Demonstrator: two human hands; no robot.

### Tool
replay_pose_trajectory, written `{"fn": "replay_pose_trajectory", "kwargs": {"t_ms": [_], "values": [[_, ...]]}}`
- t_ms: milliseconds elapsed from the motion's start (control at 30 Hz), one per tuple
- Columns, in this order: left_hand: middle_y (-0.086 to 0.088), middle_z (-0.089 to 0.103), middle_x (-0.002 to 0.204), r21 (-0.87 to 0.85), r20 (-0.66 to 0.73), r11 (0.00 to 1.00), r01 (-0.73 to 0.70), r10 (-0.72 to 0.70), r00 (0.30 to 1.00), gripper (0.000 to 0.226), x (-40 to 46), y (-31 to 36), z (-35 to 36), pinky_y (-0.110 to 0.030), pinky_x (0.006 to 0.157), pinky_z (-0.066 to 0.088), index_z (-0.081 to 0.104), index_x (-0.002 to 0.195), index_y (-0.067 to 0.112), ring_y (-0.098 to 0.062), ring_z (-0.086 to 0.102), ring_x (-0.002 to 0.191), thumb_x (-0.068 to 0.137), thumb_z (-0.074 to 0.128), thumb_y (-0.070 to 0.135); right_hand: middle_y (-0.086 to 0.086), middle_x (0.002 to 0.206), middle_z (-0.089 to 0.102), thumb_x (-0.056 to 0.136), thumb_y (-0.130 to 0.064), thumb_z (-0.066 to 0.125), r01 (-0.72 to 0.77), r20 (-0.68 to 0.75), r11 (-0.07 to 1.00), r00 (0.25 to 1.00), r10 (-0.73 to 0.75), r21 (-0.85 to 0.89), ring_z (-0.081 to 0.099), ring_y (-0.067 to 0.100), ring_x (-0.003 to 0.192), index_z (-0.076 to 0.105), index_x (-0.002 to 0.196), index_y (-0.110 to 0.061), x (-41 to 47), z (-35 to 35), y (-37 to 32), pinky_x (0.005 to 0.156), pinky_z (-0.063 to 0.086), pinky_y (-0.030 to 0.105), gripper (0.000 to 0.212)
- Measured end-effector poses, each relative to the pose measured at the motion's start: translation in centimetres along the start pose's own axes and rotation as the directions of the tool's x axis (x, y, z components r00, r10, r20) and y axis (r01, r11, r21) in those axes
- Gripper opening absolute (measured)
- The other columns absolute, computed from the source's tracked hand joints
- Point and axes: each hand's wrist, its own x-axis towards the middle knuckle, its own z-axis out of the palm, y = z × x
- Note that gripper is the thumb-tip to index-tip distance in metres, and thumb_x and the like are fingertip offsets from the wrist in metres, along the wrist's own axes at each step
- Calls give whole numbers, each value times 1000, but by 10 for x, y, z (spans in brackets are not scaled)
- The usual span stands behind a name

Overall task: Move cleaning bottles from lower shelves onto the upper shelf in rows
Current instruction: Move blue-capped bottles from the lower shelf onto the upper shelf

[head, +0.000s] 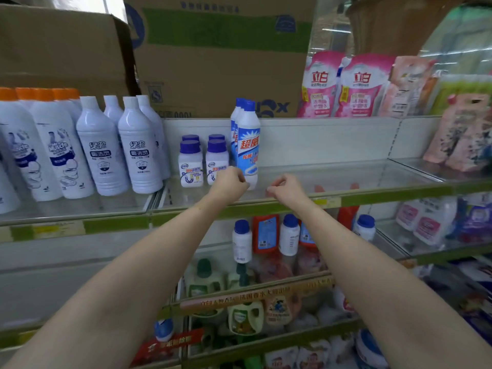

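Both arms reach up to the upper shelf (346, 166), where the left hand (229, 183) sits with fingers curled at the foot of the tall blue-and-white bottle (248, 145), though whether its grip actually holds the bottle I cannot tell. The right hand (286, 188) hangs just beside it with fingers loosely curled on nothing. Two white, blue-capped bottles (289, 235) wait on the lower shelf (300, 278).

- My left hand (231, 182) hangs by the foot of the tall blue-and-white bottle (248, 145) on the upper shelf (346, 194), fingers curled, holding nothing.
- My right hand (283, 187) hovers just beside it, fingers curled loosely.
- Small purple-capped bottles (190, 163) stand left of the tall one.
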Motion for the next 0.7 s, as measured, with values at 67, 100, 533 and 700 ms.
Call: {"fn": "replay_pose_trajectory", "kwargs": {"t_ms": [67, 100, 533, 700], "values": [[-8, 66, 88, 98, 29, 993, -65, 63, 998, 14, -11, 7, 6, -36, 70, 53, 66, 91, 9, -24, 65, 87, 93, 66, 23, 3, 74, 58, 87, -7, 71, 6, -12, 1000, 1000, -6, -5, 56, 18, 66, 51, 78, -19, -10, -4, 9, 64, 47, 33, 25], [-8, 66, 88, 162, 30, 980, -113, 110, 993, 16, -17, 11, 9, -35, 68, 51, 66, 89, 9, -25, 64, 87, 93, 65, 24, 3, 74, 59, 88, -8, 71, 13, -13, 1000, 1000, -13, -24, 58, 20, 69, 52, 77, -19, -16, -6, 14, 67, 49, 35, 24], [-11, 68, 91, 351, 392, 892, -285, 136, 910, 14, -69, -14, 65, -35, 64, 48, 62, 83, 11, -30, 65, 86, 90, 62, 23, 4, 91, 65, 93, -9, 61, -137, 64, 966, 986, 154, -220, 69, 30, 96, 58, 79, -20, -73, -4, 81, 81, 59, 45, 18], [-8, 61, 76, 343, 431, 924, -166, 2, 902, 26, -72, -49, 80, -33, 60, 44, 50, 69, 13, -30, 63, 78, 93, 59, 19, 9, 104, 69, 96, -14, 63, -164, 94, 952, 977, 194, -259, 63, 22, 90, 64, 92, -13, -86, 11, 109, 75, 51, 33, 4]]}}
